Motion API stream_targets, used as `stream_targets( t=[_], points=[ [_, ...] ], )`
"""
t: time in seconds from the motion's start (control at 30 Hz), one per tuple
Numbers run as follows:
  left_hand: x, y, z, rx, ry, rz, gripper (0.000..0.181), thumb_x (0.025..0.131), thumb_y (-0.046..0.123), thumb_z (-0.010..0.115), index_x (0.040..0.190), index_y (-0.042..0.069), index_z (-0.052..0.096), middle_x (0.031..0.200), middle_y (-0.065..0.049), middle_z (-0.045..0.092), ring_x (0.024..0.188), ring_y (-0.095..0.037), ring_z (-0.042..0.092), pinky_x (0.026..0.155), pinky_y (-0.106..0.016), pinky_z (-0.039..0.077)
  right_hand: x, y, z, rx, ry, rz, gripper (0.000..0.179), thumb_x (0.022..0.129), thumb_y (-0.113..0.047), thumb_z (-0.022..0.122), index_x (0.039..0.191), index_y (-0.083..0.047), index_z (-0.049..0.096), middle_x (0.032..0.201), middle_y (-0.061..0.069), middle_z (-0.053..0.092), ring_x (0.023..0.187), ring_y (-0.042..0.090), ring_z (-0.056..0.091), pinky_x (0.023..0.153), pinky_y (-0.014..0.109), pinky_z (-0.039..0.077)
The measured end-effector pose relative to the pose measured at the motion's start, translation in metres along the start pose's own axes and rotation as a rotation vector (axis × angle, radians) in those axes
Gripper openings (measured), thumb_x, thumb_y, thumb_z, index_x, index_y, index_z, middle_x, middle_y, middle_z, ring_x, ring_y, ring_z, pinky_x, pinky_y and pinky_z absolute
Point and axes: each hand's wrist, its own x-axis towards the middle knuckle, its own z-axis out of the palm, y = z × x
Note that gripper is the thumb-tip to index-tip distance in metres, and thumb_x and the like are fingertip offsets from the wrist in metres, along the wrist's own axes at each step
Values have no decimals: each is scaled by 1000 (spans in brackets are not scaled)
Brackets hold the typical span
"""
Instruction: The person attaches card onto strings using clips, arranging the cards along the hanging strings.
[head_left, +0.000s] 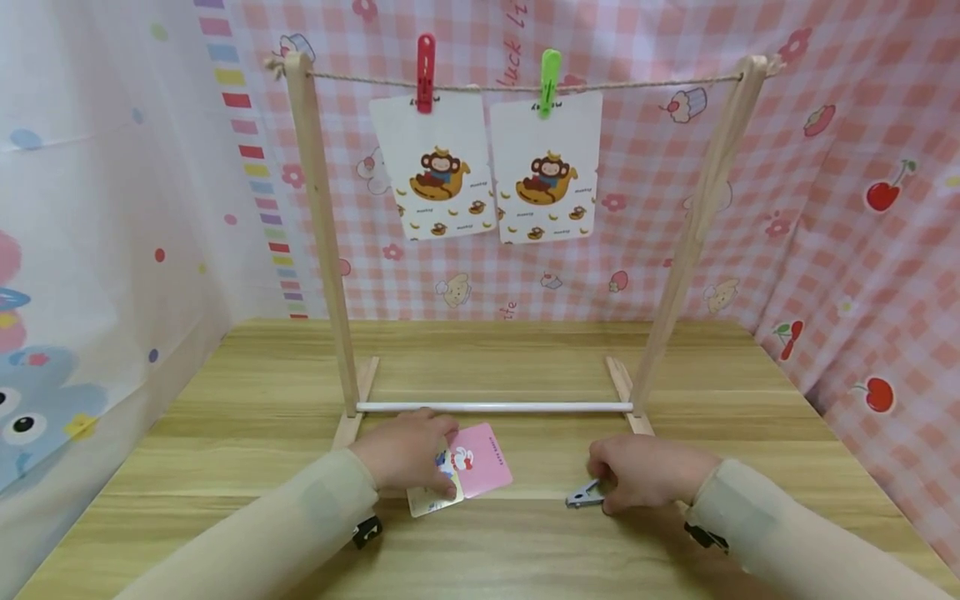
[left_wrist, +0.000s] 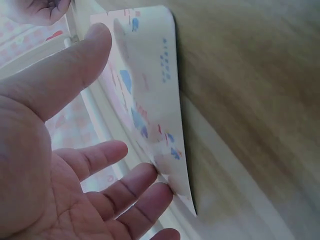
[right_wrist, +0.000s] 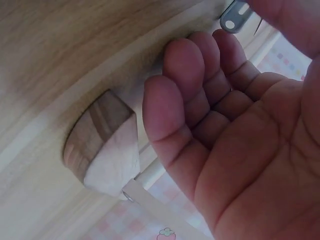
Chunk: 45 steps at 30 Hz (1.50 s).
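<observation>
My left hand [head_left: 412, 450] spans a pink-and-cream card [head_left: 486, 462] with rounded corners and small cartoon prints. In the left wrist view its thumb lies over one side of the card [left_wrist: 155, 90] and its fingertips meet the far edge, with the card slightly bowed between. To the right, low over the wooden table, my right hand [head_left: 652, 471] pinches a grey clothespin [head_left: 585, 495] between thumb and fingers, its tip pointing left toward the card. Only one end of the clothespin [right_wrist: 236, 18] shows in the right wrist view.
A wooden frame [head_left: 318, 208] stands behind both hands, with a white rod [head_left: 495, 407] low across it. From its string [head_left: 645, 84] hang two monkey cards [head_left: 435, 175], held by a red clothespin [head_left: 425, 75] and a green clothespin [head_left: 550, 82]. Patterned cloth surrounds the table [head_left: 495, 558].
</observation>
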Motion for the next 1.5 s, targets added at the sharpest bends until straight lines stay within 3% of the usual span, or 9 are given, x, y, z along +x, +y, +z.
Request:
stream_targets(
  t=[0.13, 0.33, 0.7, 0.9, 1.27, 1.5],
  points=[
    [2, 3, 0, -4, -5, -22, 84, 71, 48, 96, 140, 14, 62, 132, -3, 65, 112, -21, 58, 98, -42, 53, 0, -1, 0, -16, 14, -19, 32, 81, -23, 91, 93, -18, 62, 81, -7, 55, 73, 9, 50, 66, 29, 44],
    [4, 1, -1, -119, -2, -77, 85, 67, 41, 100, 137, 11, 62, 120, -1, 65, 99, -19, 56, 91, -42, 53, 2, 1, 1, -18, 32, -30, 33, 81, -27, 91, 96, -19, 62, 83, -7, 56, 74, 9, 50, 66, 29, 44],
    [11, -4, -1, -186, -21, -132, 86, 64, 37, 102, 133, 8, 60, 108, -2, 64, 94, -20, 57, 92, -45, 53, 2, 4, 1, -27, 42, -88, 31, 84, -28, 90, 99, -21, 63, 83, -10, 56, 74, 5, 50, 66, 26, 44],
    [12, -5, 0, -202, -21, -160, 79, 65, 35, 102, 126, 10, 60, 99, -1, 62, 88, -20, 58, 81, -39, 51, 3, 5, 3, -22, 61, -95, 29, 85, -30, 88, 98, -21, 64, 83, -10, 56, 73, 5, 49, 65, 26, 44],
    [11, -3, -1, -246, -30, -181, 61, 68, 32, 101, 108, 12, 60, 93, -1, 62, 84, -20, 59, 73, -33, 49, 4, 5, 4, -18, 143, -129, 24, 88, -25, 84, 95, -20, 62, 80, -10, 56, 70, 3, 48, 62, 23, 43],
    [11, -3, 0, -278, -12, -184, 59, 68, 28, 101, 106, 11, 59, 95, -2, 61, 81, -20, 60, 69, -33, 51, 5, 5, 4, -6, 198, -159, 22, 91, -25, 82, 95, -19, 61, 80, -11, 54, 71, 1, 46, 63, 22, 42]
  ],
)
